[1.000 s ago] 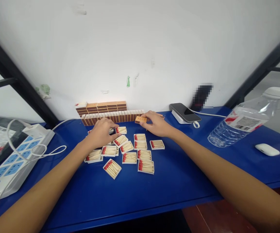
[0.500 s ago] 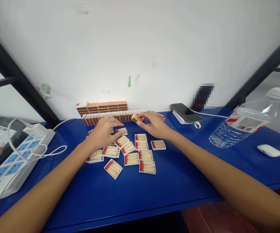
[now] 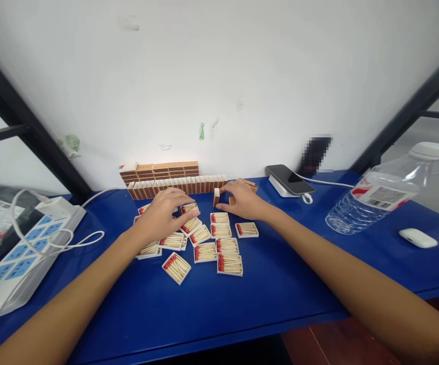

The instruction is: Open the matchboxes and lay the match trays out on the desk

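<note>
My right hand has its thumb and index finger at the right side of a matchbox, which stands on end near the back of the blue table. An orange-brown patch, perhaps another matchbox, shows in the gap between that thumb and finger. My left hand holds nothing; it hovers over the matchbox trays with thumb and fingers apart. Several open trays of red-tipped matches lie scattered in front of both hands, some partly hidden under the left. Behind them runs a row of upright matchboxes.
Stacked matchboxes stand against the wall. To the right are a phone on a white stand, a large plastic bottle and a white earbud case. A power strip with white cables lies at the left.
The matchbox at my right hand has turned from lying tilted to standing on end, and that hand has moved slightly. My left hand stays over the trays, nearly still.
</note>
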`<action>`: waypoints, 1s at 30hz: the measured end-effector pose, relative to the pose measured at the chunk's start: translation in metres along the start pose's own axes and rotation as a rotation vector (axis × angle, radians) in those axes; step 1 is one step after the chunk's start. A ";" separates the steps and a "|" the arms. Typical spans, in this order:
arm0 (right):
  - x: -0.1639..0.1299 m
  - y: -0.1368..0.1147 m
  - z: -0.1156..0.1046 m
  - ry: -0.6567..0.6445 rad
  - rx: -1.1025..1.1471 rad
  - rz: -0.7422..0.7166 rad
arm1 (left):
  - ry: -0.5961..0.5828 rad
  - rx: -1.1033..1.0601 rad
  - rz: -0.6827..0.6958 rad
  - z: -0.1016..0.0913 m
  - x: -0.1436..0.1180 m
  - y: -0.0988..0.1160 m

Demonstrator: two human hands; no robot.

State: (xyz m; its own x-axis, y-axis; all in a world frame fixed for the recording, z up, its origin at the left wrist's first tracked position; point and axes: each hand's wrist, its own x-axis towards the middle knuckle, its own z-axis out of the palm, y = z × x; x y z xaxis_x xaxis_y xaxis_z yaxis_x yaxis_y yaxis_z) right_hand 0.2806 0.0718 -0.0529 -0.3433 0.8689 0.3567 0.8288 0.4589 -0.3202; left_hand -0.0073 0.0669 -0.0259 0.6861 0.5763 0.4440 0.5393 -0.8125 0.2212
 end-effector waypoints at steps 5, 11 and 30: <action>-0.007 0.016 -0.030 -0.143 -0.045 0.020 | 0.092 0.011 -0.018 -0.004 -0.005 0.000; -0.012 0.015 -0.048 -0.188 0.053 0.067 | 0.202 0.006 -0.015 -0.007 -0.008 0.008; -0.024 -0.068 -0.027 0.083 0.600 -0.142 | 0.349 -0.115 0.020 -0.009 -0.013 0.034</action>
State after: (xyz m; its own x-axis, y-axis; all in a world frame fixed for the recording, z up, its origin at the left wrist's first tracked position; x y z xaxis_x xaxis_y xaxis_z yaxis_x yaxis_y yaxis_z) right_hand 0.2438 0.0148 -0.0162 -0.3765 0.7852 0.4917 0.3766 0.6146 -0.6931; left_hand -0.0023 0.0312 -0.0165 0.4771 0.5118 0.7145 0.4558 -0.8391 0.2967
